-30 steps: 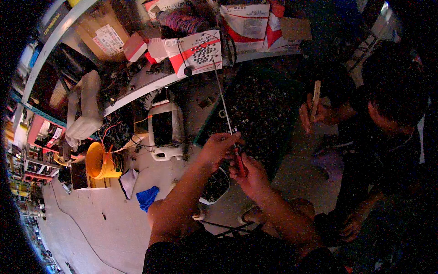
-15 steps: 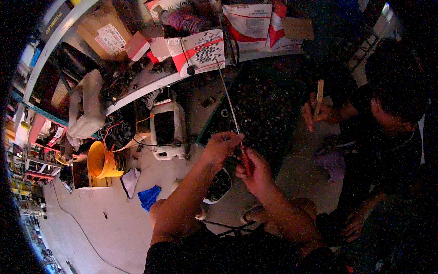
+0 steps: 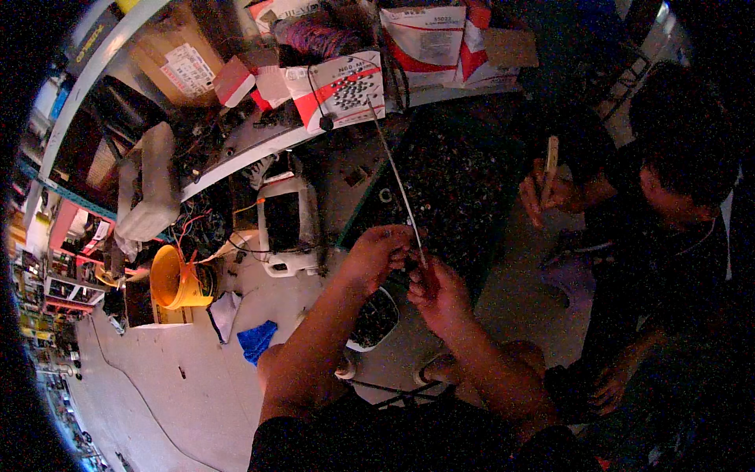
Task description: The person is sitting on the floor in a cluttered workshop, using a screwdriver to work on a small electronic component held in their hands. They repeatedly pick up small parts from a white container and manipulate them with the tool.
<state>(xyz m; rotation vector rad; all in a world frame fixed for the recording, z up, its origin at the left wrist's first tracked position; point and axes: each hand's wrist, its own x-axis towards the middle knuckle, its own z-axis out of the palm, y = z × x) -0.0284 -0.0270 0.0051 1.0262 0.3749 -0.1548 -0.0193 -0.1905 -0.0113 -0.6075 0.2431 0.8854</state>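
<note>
My right hand (image 3: 442,295) is closed round the dark red handle (image 3: 430,277) of a long thin metal rod, which looks like a long screwdriver. Its shaft (image 3: 399,179) points up and away, the tip overlapping a white and red bag (image 3: 314,90) with small dark round shapes on its front. Beside the shaft's lower end is my left hand (image 3: 381,256), fingers curled together. Whether they touch the shaft or hold something small is too dark to tell. Beyond both hands lies a dark green-edged tray (image 3: 358,216) with many small metal parts.
At the right, a co-worker's hand (image 3: 546,193) holds a light wooden-looking stick (image 3: 552,157). A white tub (image 3: 387,334) of dark bits stands below my hands. Left are a cut-open white jug (image 3: 279,266), a yellow bucket (image 3: 169,279) and a blue cloth (image 3: 257,340). A shelf edge (image 3: 252,161) crosses behind.
My left fingers, pinched at the shaft before, have curled back a little toward me and to the left. My right hand has stayed nearly in place with the handle.
</note>
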